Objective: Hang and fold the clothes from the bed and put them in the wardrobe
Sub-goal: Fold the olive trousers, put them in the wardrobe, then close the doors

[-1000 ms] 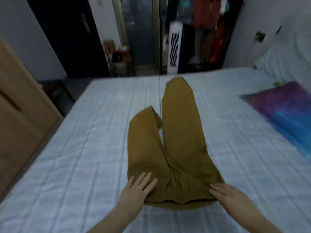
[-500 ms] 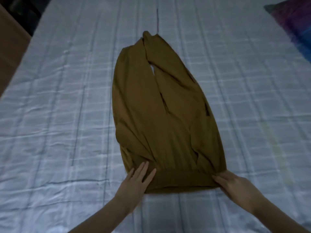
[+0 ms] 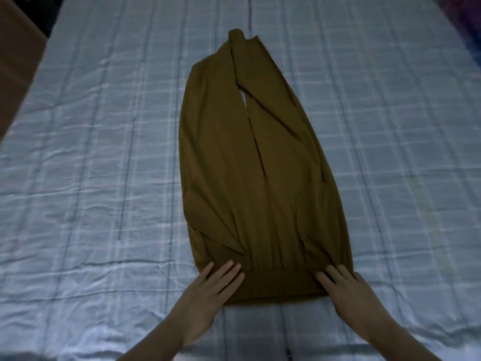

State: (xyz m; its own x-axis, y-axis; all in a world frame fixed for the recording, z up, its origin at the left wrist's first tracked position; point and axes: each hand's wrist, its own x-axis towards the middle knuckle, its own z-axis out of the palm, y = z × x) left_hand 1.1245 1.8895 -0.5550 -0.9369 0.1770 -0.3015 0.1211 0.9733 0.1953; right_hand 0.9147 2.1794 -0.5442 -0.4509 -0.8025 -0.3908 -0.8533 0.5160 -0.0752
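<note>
A pair of mustard-brown trousers (image 3: 229, 162) lies flat on the bed (image 3: 91, 178), waistband nearest me, legs pointing away and overlapping at the far end. My left hand (image 3: 210, 293) rests flat on the left end of the waistband, fingers apart. At the waistband's right corner, my right hand (image 3: 348, 298) presses flat with fingers spread. Neither hand grips the cloth.
The bed has a pale blue checked sheet. A wooden wardrobe side (image 3: 15, 56) stands along the left edge. A dark purple cushion corner (image 3: 466, 24) shows at the top right.
My view has tilted down from the room to the bed. The trouser legs have been folded back toward the waist and now overlap. Both hands stay at the waistband.
</note>
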